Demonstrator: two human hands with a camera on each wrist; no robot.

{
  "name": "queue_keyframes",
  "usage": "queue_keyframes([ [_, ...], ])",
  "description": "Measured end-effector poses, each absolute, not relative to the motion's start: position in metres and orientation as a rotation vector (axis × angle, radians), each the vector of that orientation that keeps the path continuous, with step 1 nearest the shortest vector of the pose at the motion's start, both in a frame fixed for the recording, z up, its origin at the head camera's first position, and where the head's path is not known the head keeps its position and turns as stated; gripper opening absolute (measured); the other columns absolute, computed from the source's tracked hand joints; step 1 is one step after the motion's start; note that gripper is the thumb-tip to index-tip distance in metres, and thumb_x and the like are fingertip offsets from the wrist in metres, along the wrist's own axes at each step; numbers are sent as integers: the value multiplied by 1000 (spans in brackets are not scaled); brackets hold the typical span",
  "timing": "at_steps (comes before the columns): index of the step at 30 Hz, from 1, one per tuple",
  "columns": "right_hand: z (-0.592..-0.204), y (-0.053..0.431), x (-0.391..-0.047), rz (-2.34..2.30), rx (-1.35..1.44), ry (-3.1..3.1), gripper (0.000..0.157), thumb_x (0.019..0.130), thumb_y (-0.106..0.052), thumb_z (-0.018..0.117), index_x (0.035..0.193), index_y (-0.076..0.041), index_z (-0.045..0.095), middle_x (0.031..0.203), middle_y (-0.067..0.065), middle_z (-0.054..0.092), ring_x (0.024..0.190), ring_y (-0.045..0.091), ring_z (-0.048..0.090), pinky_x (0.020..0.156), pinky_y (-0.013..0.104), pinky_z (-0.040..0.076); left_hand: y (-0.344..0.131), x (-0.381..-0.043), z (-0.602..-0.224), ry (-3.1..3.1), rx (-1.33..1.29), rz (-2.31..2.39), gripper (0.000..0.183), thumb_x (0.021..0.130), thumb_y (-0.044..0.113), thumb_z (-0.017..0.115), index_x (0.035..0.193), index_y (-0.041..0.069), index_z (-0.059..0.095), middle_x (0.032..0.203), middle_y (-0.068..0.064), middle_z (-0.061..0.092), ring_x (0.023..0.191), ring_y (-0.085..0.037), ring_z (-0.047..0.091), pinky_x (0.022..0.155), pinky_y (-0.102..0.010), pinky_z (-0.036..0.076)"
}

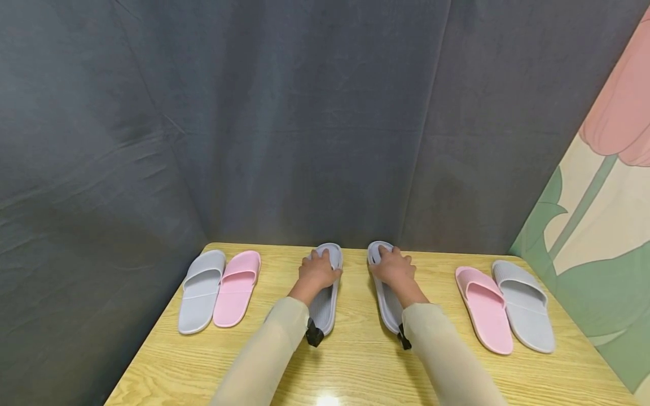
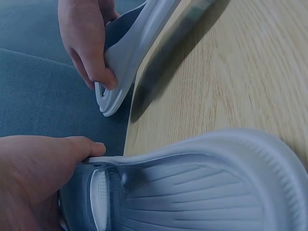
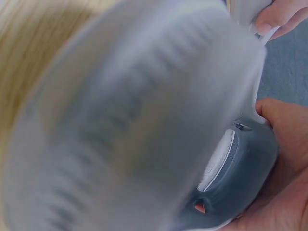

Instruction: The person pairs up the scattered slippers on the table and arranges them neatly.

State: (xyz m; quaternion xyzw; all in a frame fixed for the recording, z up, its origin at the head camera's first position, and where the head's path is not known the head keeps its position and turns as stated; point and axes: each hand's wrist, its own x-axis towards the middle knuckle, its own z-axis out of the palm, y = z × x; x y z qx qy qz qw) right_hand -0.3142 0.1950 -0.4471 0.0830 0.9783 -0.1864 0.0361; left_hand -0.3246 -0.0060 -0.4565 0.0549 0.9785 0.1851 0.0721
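My left hand grips a grey slipper round its strap end, and my right hand grips a second grey slipper likewise. Both slippers point their toes toward the curtain, a gap between them. In the left wrist view the left thumb presses the rim of its slipper, whose ribbed footbed faces up. The other slipper tilts above the table with a shadow beside it, the right thumb on its toe end. Close and blurred, the right slipper fills much of the right wrist view. Some fingers are hidden.
On the left of the wooden table lie a grey slipper and a pink slipper. Another pink slipper and grey slipper lie on the right. A dark curtain hangs behind; a flowered panel borders the right.
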Motion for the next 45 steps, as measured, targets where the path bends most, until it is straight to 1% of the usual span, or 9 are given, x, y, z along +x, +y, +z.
queue_keyframes([
  [6, -447, 192, -315, -565, 269, 3010, 73, 94, -40, 60, 157, -12, 37, 157, 28, 32, 132, 58, 37, 101, 70, 35, -1, -327, -458, 2961, 176, 528, 76, 99, 50, 57, 159, 11, 32, 161, -27, 27, 138, -50, 38, 109, -57, 38],
  [12, -449, 188, -316, -548, 265, 3011, 73, 93, -41, 60, 157, -12, 38, 156, 29, 33, 131, 58, 39, 100, 70, 36, 5, -322, -453, 2957, 168, 533, 76, 98, 50, 59, 158, 9, 35, 159, -27, 30, 137, -50, 39, 107, -58, 39],
  [20, -449, 182, -316, -570, 268, 3021, 71, 93, -42, 62, 155, -13, 41, 154, 28, 35, 130, 57, 41, 100, 69, 37, 10, -322, -453, 2952, 162, 526, 75, 99, 50, 58, 158, 9, 35, 159, -27, 30, 137, -49, 39, 107, -59, 39],
  [26, -451, 180, -316, -574, 271, 3021, 71, 93, -42, 61, 155, -14, 41, 154, 28, 36, 130, 56, 41, 99, 68, 38, 13, -322, -453, 2965, 163, 503, 75, 99, 51, 57, 157, 9, 35, 157, -27, 33, 135, -49, 42, 106, -57, 41],
  [37, -453, 175, -319, -605, 276, 3006, 72, 94, -42, 60, 156, -12, 39, 154, 29, 35, 132, 57, 39, 100, 69, 38, 22, -322, -454, 2977, 162, 460, 74, 101, 49, 56, 158, 7, 34, 157, -28, 33, 133, -48, 44, 105, -56, 42],
  [45, -457, 171, -320, -637, 267, 2985, 73, 93, -42, 61, 156, -11, 39, 153, 29, 36, 132, 58, 38, 100, 70, 38, 24, -323, -458, 2971, 151, 426, 74, 101, 51, 54, 157, 7, 34, 155, -28, 36, 133, -47, 45, 105, -55, 43],
])
